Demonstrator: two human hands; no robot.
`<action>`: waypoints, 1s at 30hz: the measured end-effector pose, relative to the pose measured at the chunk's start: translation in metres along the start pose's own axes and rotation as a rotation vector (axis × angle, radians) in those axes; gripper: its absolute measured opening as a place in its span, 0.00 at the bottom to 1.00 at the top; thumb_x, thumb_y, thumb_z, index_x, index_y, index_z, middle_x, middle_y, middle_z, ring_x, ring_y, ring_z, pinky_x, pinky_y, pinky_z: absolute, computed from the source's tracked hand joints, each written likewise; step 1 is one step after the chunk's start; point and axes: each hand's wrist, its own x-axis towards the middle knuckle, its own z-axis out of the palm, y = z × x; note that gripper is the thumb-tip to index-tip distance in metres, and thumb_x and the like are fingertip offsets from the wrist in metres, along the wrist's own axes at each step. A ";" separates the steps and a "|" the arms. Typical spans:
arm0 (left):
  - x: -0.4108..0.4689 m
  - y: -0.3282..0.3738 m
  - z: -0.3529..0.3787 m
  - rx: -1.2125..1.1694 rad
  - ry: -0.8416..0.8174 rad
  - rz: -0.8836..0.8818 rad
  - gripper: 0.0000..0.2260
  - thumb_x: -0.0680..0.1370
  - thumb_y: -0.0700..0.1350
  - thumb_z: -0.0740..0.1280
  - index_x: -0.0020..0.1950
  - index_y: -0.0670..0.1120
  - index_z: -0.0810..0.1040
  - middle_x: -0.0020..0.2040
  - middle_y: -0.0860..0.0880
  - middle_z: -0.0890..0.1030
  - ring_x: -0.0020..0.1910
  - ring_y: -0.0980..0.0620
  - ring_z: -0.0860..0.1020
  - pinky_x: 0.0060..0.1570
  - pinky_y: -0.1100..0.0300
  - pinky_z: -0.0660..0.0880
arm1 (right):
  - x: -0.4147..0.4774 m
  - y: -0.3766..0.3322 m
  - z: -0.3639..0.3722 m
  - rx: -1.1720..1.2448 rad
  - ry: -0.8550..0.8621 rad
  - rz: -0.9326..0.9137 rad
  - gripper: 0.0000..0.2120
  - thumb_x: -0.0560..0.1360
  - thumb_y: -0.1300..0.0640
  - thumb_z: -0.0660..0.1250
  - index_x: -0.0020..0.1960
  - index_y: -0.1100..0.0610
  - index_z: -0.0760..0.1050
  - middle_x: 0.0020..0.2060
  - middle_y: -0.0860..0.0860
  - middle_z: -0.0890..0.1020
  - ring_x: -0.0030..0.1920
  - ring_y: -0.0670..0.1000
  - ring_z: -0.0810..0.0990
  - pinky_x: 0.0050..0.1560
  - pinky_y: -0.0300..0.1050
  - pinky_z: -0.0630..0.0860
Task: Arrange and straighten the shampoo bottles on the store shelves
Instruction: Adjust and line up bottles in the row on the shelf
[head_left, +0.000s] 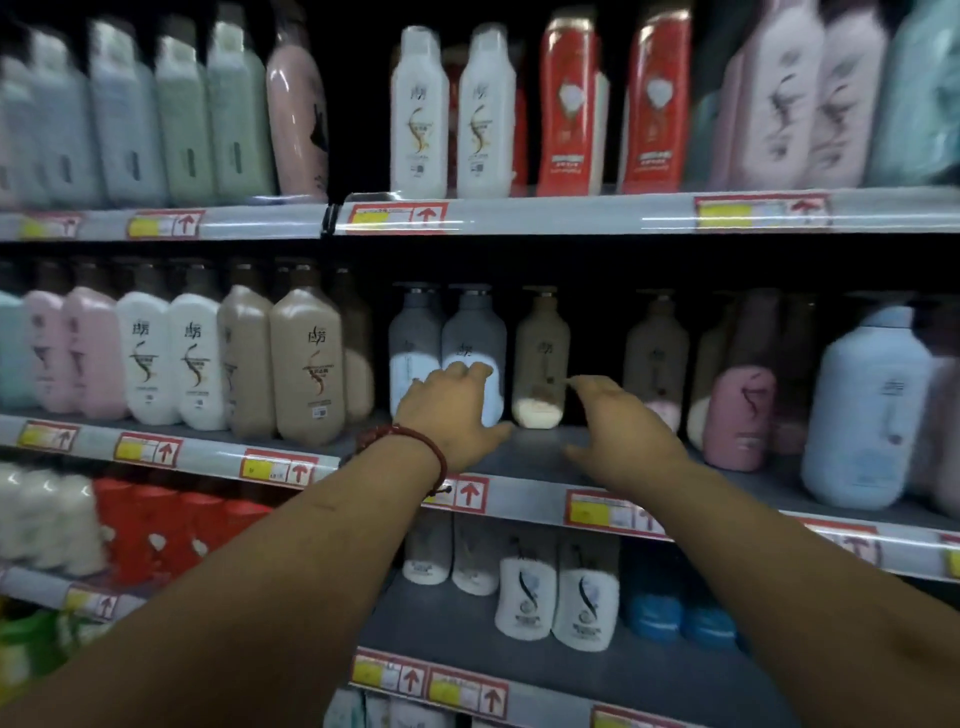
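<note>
- Your left hand (452, 410), red bead bracelet (415, 441) at the wrist, grasps the grey-and-white pump bottle (475, 353), with fingers curved over its face and thumb at its base.
- Your right hand (618, 415), right of that bottle, is released and holds nothing.
- Risk: dragging that bottle forward carelessly could topple the tan pump bottle (540, 358) just right of it, which stands unsupported.
- That bottle stands upright, set back from the shelf edge (527, 501), touching its twin (415, 338) on the left. Its label is blurred.

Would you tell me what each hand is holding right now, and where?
The left hand grips the grey-and-white bottle around its lower white part; the right hand holds nothing.
</note>
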 end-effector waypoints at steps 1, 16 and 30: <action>-0.003 0.014 0.000 -0.005 0.001 0.021 0.33 0.77 0.61 0.67 0.77 0.48 0.63 0.72 0.44 0.71 0.70 0.42 0.70 0.68 0.47 0.67 | -0.011 0.009 -0.010 -0.014 0.008 0.007 0.34 0.74 0.50 0.72 0.76 0.55 0.63 0.73 0.54 0.68 0.69 0.58 0.72 0.65 0.53 0.73; 0.007 0.208 0.057 -0.336 -0.060 0.238 0.28 0.76 0.59 0.70 0.71 0.48 0.70 0.67 0.46 0.75 0.66 0.45 0.74 0.65 0.49 0.72 | -0.142 0.180 -0.108 0.070 0.248 0.390 0.32 0.74 0.48 0.73 0.74 0.54 0.66 0.69 0.52 0.74 0.65 0.56 0.75 0.60 0.51 0.74; 0.058 0.282 0.129 -0.871 -0.162 0.159 0.28 0.74 0.53 0.75 0.70 0.48 0.70 0.63 0.48 0.81 0.56 0.50 0.82 0.57 0.49 0.80 | -0.108 0.242 -0.072 0.315 0.248 0.493 0.20 0.74 0.51 0.73 0.63 0.56 0.76 0.61 0.51 0.83 0.56 0.51 0.83 0.44 0.35 0.77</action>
